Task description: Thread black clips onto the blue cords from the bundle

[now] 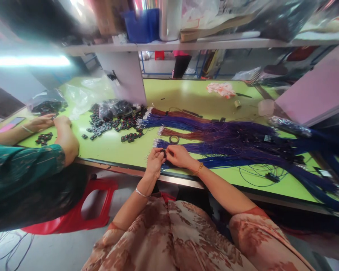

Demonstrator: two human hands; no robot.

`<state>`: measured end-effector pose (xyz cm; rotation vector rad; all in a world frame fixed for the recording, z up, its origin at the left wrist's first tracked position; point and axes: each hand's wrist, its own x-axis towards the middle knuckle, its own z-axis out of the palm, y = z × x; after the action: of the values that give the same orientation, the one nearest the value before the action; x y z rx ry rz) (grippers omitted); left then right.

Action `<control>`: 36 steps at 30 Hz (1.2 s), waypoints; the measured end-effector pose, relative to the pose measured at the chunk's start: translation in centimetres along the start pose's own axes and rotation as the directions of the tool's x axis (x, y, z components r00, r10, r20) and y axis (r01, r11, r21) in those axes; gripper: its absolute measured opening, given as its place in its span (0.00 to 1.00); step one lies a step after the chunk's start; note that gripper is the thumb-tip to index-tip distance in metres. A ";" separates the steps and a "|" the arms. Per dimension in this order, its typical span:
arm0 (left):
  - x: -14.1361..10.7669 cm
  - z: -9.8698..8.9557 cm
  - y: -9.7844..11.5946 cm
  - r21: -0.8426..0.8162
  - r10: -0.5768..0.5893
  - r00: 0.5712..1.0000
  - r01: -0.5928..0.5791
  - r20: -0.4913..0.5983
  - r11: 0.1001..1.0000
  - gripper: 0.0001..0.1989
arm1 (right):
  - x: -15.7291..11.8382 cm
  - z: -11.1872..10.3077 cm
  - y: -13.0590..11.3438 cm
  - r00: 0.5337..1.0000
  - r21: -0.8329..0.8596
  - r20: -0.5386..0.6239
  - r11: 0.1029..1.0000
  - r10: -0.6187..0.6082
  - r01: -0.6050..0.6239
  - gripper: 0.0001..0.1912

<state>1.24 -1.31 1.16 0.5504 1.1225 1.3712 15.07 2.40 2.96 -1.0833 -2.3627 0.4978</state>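
Close to the table's front edge, my left hand (155, 161) pinches a small black connector housing (163, 153). My right hand (181, 156) meets it from the right, its fingers closed at the same housing; whether a wire end is between them is too small to make out. Bundles of blue wires (186, 146) and brown wires (183, 134) with pale metal tips lie just beyond and to the right of my hands. A dark roll of tape (174, 139) rests between the bundles. Loose black housings (130, 137) are grouped to the left.
A co-worker's hands (62, 126) work at the left beside a small heap of black parts (44, 139). A bigger pile of housings (110, 118) and clear plastic bags (81, 98) lie behind. Above runs a loaded shelf (147, 46). A red stool (101, 205) stands below left.
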 end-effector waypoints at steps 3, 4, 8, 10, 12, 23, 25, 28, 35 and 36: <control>0.1 0.2 -0.2 -0.009 -0.007 1.000 0.007 -0.006 1.000 0.12 | 0.2 -0.3 0.2 1.000 -0.014 0.010 1.000 -0.007 0.007 0.06; 0.2 0.2 -0.2 -0.026 -0.014 1.000 0.014 0.004 1.000 0.12 | 0.5 -0.7 0.5 1.000 0.001 0.017 1.000 -0.014 0.014 0.07; 0.4 0.2 0.0 -0.099 -0.033 0.999 0.037 0.043 0.994 0.10 | 2.4 -3.4 3.9 0.991 0.003 -0.082 0.995 0.102 -0.102 0.13; 0.4 0.1 0.1 -0.115 -0.046 0.998 0.051 0.047 0.992 0.11 | 3.3 -4.5 6.1 0.966 -0.146 -0.116 0.958 0.232 -0.248 0.10; 0.4 0.0 0.1 -0.121 -0.058 0.997 0.063 0.049 0.991 0.11 | 3.9 -4.9 8.0 0.944 -0.293 -0.077 0.897 0.322 -0.330 0.07; 0.4 -0.1 0.0 -0.121 -0.064 0.997 0.070 0.049 0.990 0.10 | 4.1 -4.5 9.8 0.971 -0.446 0.030 0.873 0.235 -0.197 0.10; 0.4 -0.1 -0.1 -0.128 -0.058 0.997 0.064 0.055 0.990 0.11 | 4.1 -4.5 9.6 0.975 -0.460 0.008 0.867 0.221 -0.193 0.10; 0.4 -0.2 -0.2 -0.129 -0.057 0.997 0.064 0.057 0.990 0.11 | 4.6 -4.2 9.2 0.970 -0.397 -0.021 0.889 0.241 -0.229 0.09; 0.4 0.0 -0.2 -0.115 -0.061 0.998 0.064 0.035 0.991 0.09 | 7.7 -2.2 6.0 0.988 -0.090 -0.097 0.988 0.118 -0.126 0.07; 0.4 0.0 -0.2 -0.111 -0.061 0.998 0.064 0.031 0.992 0.09 | 8.1 -2.1 5.4 0.989 -0.038 -0.103 0.994 0.102 -0.106 0.07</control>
<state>1.22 -0.94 0.89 0.4478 1.0254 1.3597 14.89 12.22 4.16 -1.2274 -2.2474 0.4195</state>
